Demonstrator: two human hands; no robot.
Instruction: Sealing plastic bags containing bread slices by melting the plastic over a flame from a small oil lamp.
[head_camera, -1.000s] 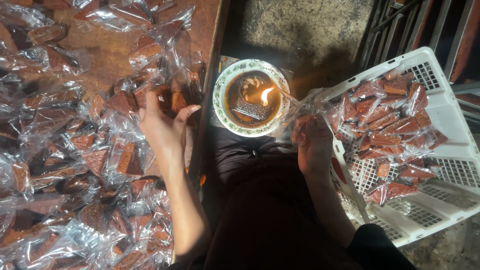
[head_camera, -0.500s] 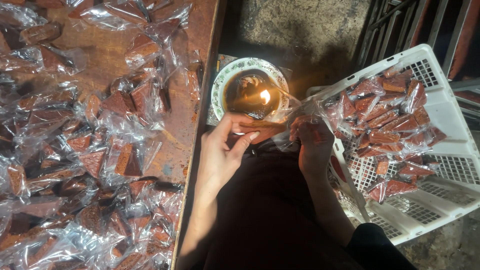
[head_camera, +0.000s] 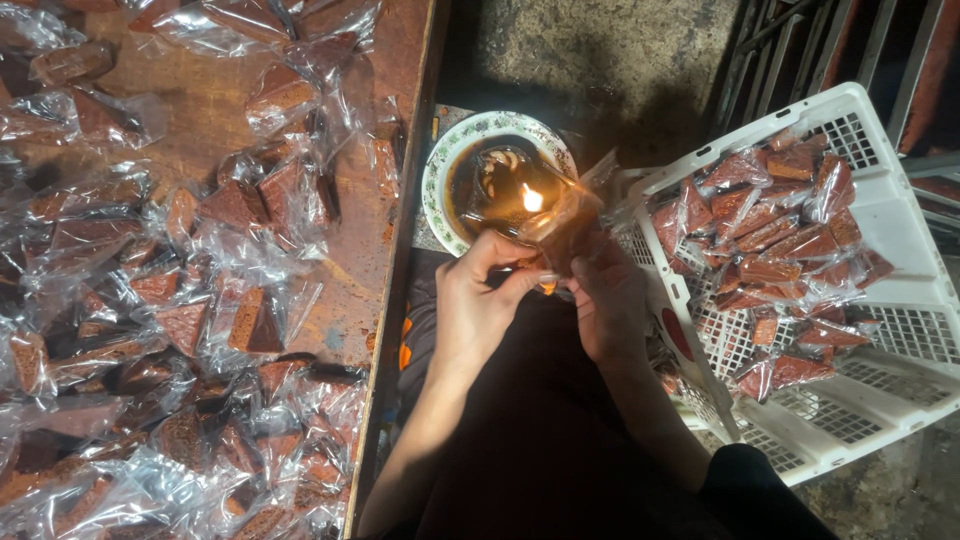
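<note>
both hands pinch one clear packet (head_camera: 568, 222) with a brown piece inside — left hand (head_camera: 480, 300) and right hand (head_camera: 605, 300) closed on it, its open end at the flame (head_camera: 532, 198) in the bowl (head_camera: 440, 175). sealed packets fill the white crate (head_camera: 880, 390); more cover the tabletop (head_camera: 215, 110).

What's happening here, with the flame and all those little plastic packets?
A person is holding one clear packet of brown cake in both hands, left hand and right hand, with its open end close to a small flame burning in a patterned bowl. On the person's left, a wooden table is covered with many similar packets. On the right, a white plastic crate holds a pile of them.
</note>
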